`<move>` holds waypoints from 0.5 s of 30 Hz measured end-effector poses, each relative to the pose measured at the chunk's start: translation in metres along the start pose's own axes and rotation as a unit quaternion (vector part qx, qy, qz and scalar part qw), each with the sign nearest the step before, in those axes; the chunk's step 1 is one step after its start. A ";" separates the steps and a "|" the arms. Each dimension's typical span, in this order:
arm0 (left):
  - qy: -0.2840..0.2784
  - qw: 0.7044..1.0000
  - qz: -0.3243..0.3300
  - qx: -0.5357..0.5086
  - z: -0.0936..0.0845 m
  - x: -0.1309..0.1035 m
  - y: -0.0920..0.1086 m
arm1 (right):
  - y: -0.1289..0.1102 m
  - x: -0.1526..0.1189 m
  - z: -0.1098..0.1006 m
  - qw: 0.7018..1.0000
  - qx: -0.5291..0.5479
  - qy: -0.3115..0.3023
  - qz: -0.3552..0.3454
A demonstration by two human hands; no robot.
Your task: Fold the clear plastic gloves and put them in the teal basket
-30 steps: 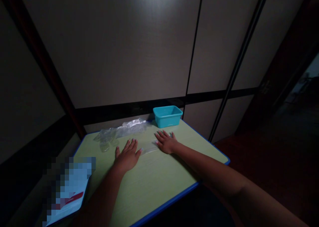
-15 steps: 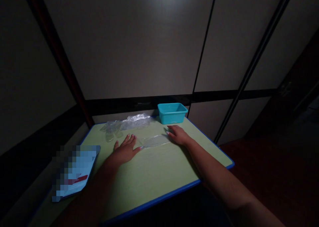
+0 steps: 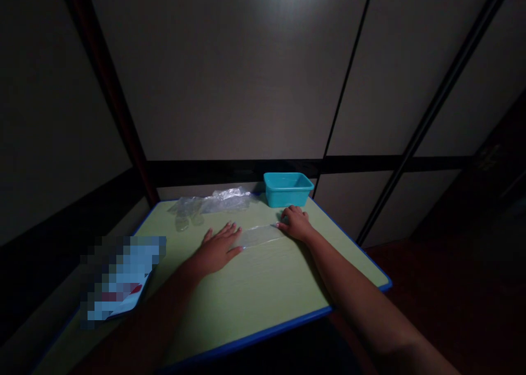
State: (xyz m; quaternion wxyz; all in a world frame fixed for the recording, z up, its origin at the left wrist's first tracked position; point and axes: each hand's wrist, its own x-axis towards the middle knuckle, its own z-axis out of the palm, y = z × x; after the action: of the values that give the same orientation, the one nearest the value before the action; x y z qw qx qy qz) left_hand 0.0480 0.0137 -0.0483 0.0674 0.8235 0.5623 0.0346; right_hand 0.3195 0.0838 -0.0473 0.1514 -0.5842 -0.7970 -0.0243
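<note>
A folded strip of clear plastic film point(image 3: 263, 234), perhaps a flattened bag, lies across the table between my hands. My left hand point(image 3: 217, 249) is open, palm down with fingers spread, over the strip's left end. At the other end, my right hand point(image 3: 296, 223) rests with its fingers bent and set apart from the thumb. That thumb touches the film; the undersides of the right fingers are hidden. Behind my left hand lies crumpled clear plastic point(image 3: 228, 199), with a flatter clear piece point(image 3: 184, 216) at its left.
A turquoise plastic basket point(image 3: 289, 197) stands at the back right, just beyond my right hand. On the left lies a blue-and-white packet point(image 3: 129, 276), partly blurred out. The pale green table point(image 3: 255, 304) has a blue edge and meets cabinet panels point(image 3: 246, 79) behind.
My left hand has slid right, covering more of the strip's left end. My right hand's fingers have bent in from a more outstretched pose. The view has shifted slightly.
</note>
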 end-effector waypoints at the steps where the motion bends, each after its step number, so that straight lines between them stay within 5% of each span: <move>1: -0.013 1.000 0.006 -0.010 -0.001 0.000 -0.001 | 0.000 0.001 0.000 1.000 -0.001 -0.002 0.001; 15: -0.041 0.999 0.008 -0.021 -0.003 0.000 -0.007 | -0.001 0.004 0.000 0.998 0.048 -0.030 -0.019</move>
State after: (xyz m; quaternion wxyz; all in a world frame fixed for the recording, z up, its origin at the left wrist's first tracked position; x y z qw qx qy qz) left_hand 0.0411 0.0168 -0.0460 0.1073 0.8274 0.5512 0.0127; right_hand 0.3171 0.0872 -0.0464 0.1544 -0.5618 -0.8122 0.0287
